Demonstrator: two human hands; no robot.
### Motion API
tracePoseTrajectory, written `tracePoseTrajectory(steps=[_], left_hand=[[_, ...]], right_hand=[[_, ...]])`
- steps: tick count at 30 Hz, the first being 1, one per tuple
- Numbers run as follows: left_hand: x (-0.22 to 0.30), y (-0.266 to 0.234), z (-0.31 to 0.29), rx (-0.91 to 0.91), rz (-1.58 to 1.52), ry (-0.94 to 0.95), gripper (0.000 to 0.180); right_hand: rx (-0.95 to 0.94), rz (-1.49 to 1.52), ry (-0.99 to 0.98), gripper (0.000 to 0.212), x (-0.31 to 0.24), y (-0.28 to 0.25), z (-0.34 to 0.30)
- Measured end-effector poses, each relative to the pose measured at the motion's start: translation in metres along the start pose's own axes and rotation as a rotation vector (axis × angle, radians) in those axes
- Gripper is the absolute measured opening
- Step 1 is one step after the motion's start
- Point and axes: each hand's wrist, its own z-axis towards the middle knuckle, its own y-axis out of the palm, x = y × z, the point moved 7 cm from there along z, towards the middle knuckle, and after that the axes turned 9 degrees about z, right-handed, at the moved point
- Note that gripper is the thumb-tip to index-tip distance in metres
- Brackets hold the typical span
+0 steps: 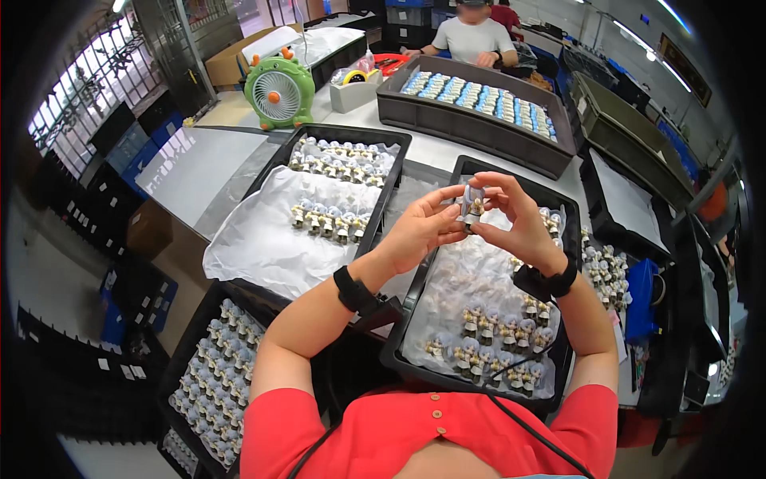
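Note:
Between my two hands I hold a small figurine (472,203) with pale blue-grey hair and a dark base, raised over the right-hand tray. My left hand (419,223) pinches it from the left with thumb and fingers. Curled around its right side, my right hand (517,219) grips it at the top and bottom. Below lies a black tray (396,339) lined with crumpled white paper, where several similar figurines (511,329) stand in rows. To the left, another black tray (401,160) holds more figurines (331,219) on a white paper sheet (267,239).
A green fan (278,92) and a tape dispenser (355,89) stand at the back. Beyond my hands is a large grey bin (479,142) of blue and white pieces, with a person (475,40) behind it. Another figurine tray (185,391) sits low left; loose figurines (606,275) and a blue container (641,299) lie right.

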Motion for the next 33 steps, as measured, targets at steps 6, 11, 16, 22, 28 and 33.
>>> tracePoseTrajectory(steps=[6, 11, 16, 22, 28, 33], left_hand=[[0.006, 0.002, -0.002, 0.104, 0.339, 0.103, 0.052], [0.005, 0.005, -0.004, 0.146, 0.478, 0.145, 0.055], [0.005, 0.004, -0.002, 0.13, 0.157, 0.064, 0.051], [0.004, 0.005, -0.001, 0.076, 0.058, 0.059, 0.051], [0.001, 0.004, 0.0, 0.046, 0.011, 0.062, 0.051], [0.003, -0.001, -0.003, 0.127, 0.079, 0.044, 0.046]], right_hand=[[0.1, -0.026, -0.082, 0.066, 0.029, 0.004, -0.015], [0.084, -0.163, -0.191, 0.076, 0.023, 0.01, -0.018], [0.051, -0.07, -0.118, 0.092, 0.022, 0.007, -0.016], [0.07, -0.065, -0.078, 0.094, 0.033, 0.009, -0.018], [0.077, -0.017, -0.04, 0.092, 0.037, 0.009, -0.019], [0.137, -0.064, -0.089, 0.089, 0.027, 0.003, -0.019]])
